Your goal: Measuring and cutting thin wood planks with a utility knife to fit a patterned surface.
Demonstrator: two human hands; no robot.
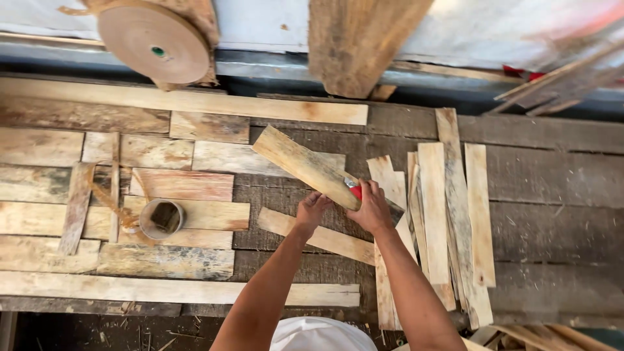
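My right hand (372, 208) grips a red-handled tool (355, 191) and presses it against a short wooden strip (305, 166) that lies tilted across the work surface. My left hand (312, 208) rests with bent fingers on the near end of that same strip. Another pale strip (325, 238) lies under both hands, pointing left. To the right sits a pile of several long thin strips (448, 214).
Many flat wood pieces are laid side by side on the left (162, 188). A small round tin (160, 218) stands among them. A big roll of brown paper tape (153, 43) and a thick plank (354, 39) lean at the far edge. Dark bench boards (552, 214) lie right.
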